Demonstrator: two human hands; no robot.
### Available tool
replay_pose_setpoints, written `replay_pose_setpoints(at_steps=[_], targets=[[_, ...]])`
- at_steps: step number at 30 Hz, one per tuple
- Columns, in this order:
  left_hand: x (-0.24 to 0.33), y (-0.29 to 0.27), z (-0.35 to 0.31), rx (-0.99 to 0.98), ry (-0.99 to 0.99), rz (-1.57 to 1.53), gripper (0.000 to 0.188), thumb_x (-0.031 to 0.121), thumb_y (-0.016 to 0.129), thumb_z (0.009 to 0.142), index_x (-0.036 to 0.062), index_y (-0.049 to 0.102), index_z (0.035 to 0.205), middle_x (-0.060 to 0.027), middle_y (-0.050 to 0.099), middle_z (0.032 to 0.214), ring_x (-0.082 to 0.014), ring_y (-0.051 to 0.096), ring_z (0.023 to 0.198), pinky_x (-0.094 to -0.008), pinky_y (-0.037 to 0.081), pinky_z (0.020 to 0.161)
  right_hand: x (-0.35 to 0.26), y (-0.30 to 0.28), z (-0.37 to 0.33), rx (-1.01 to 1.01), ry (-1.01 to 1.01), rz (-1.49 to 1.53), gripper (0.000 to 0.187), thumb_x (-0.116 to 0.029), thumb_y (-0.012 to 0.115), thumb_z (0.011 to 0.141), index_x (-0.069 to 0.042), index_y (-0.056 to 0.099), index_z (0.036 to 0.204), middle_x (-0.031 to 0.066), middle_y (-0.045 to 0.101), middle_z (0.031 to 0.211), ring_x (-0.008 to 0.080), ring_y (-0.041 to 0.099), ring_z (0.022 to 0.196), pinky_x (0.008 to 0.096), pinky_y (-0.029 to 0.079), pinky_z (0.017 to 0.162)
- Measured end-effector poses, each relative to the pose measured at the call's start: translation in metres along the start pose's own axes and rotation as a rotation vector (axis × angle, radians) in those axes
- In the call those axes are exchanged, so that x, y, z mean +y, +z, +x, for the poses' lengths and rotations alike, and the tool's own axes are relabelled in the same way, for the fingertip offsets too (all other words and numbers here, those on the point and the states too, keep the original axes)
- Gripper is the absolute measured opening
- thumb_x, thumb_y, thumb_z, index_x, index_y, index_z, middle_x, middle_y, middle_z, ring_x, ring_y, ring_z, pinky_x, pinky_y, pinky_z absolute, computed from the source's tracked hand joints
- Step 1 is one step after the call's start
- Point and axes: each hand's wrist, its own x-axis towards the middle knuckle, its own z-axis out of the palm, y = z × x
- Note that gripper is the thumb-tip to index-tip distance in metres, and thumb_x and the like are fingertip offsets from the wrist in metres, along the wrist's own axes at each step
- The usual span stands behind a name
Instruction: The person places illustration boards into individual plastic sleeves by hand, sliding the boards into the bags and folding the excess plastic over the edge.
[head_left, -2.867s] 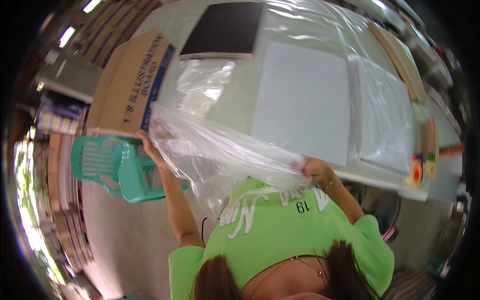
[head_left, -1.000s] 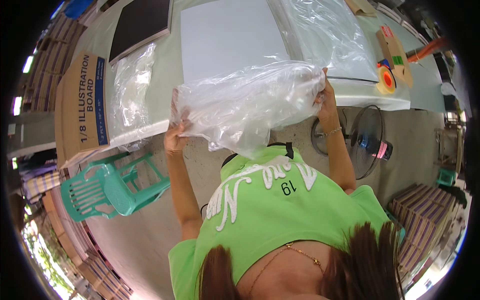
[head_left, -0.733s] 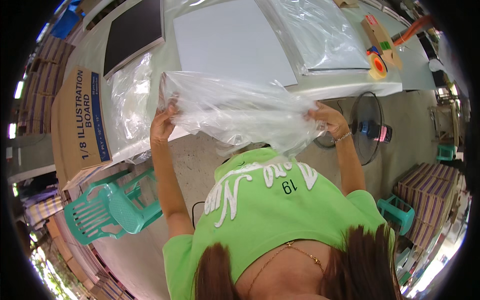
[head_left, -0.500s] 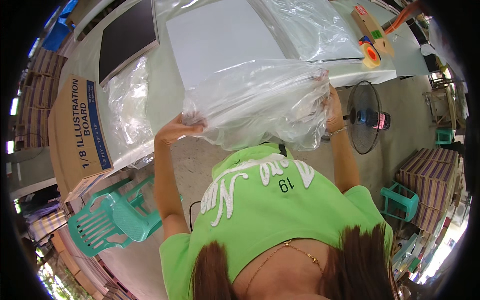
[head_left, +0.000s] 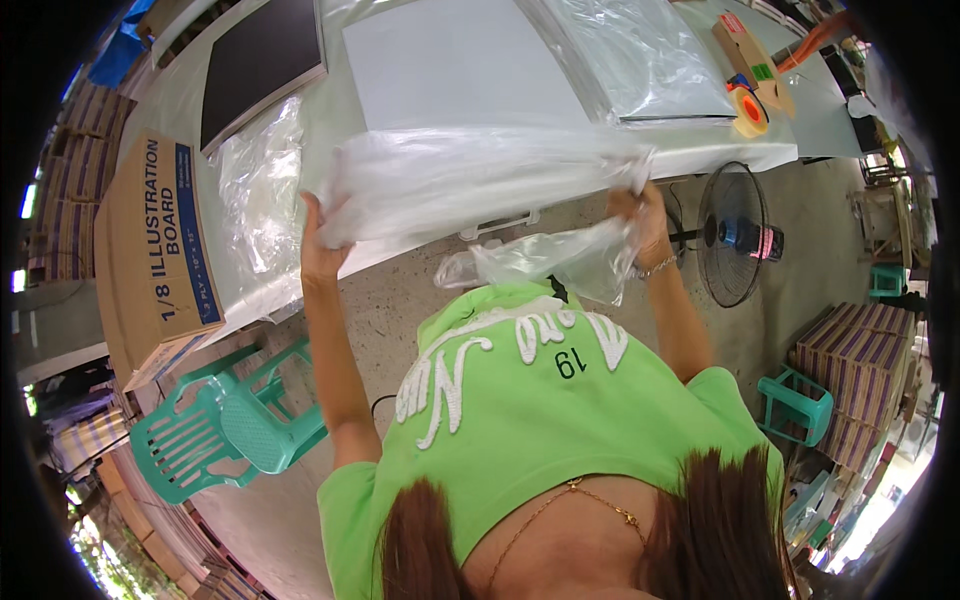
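Clear plastic film [head_left: 480, 185] spans mid-frame, overlapping the pale sheet [head_left: 460, 70] on the tabletop [head_left: 725, 155]. Right hand [head_left: 645, 215] has one end bunched; left hand [head_left: 322, 240] is at the other, too blurry to tell if it's gripping. I'd keep tension even so that dangling flap [head_left: 560, 260] doesn't snag.

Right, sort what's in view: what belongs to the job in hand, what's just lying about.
Seemingly in the job:
clear plastic, spanning from left hand to right hand
pale sheet on the table, just beyond

Apparently just lying about:
green chair
green stool
fan
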Motion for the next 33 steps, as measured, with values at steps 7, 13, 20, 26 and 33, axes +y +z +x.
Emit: replay_pose_setpoints(at_steps=[7,13,20,26,33], targets=[[-0.045,-0.021,-0.022,-0.395,-0.298,0.386,0.056,0.012,0.06,0.078,-0.0021,0.04,0.129,-0.0088,0.055,0.109,-0.0127,0.055,0.09,-0.0217,0.048,0.072,-0.017,0.003,0.032,-0.243,-0.019,0.531,0.038,-0.035,0.041,0.096,0.0,0.053,0.108,0.0002,0.041,0.058,0.0065,0.036,0.042,0.0174,0.036,0.042],[-0.04,-0.053,-0.01,-0.537,-0.031,-0.366,0.054,0.019,0.053,0.084,0.0005,0.037,0.132,-0.0135,0.054,0.114,-0.0236,0.053,0.106,-0.0398,0.044,0.092,-0.017,-0.02,0.019,0.016,0.3,0.165,0.035,-0.026,0.053,0.091,0.002,0.052,0.112,0.0063,0.06,0.088,0.005,0.035,0.043,0.0154,0.033,0.038],[-0.014,0.037,0.011,-0.679,0.212,-0.875,0.051,0.033,0.048,0.091,0.0065,0.037,0.133,-0.0088,0.045,0.126,-0.0251,0.039,0.121,-0.0445,0.032,0.103,0.007,-0.051,-0.011,0.059,0.484,0.075,0.028,-0.018,0.06,0.087,0.0,0.054,0.108,-0.0043,0.045,0.062,0.0013,0.034,0.045,0.014,0.031,0.04],[-0.025,0.034,0.012,-0.373,0.132,-0.491,0.096,0.052,0.066,0.072,0.009,0.015,0.142,-0.001,0.054,0.111,-0.0175,0.055,0.091,-0.0349,0.048,0.08,-0.039,-0.046,0.004,0.173,0.379,-0.178,0.049,-0.003,0.067,0.076,-0.002,0.043,0.119,-0.0035,0.049,0.066,0.0015,0.037,0.046,0.014,0.029,0.04],[-0.063,0.039,0.001,0.148,-0.117,0.479,0.045,0.005,0.068,0.072,0.0012,0.051,0.114,-0.0029,0.061,0.089,-0.0089,0.058,0.081,-0.0206,0.048,0.073,-0.018,-0.126,0.025,0.601,-0.28,-1.37,0.038,0.003,0.063,0.067,-0.004,0.055,0.103,0.0003,0.049,0.064,0.0084,0.046,0.053,0.0225,0.038,0.048]])
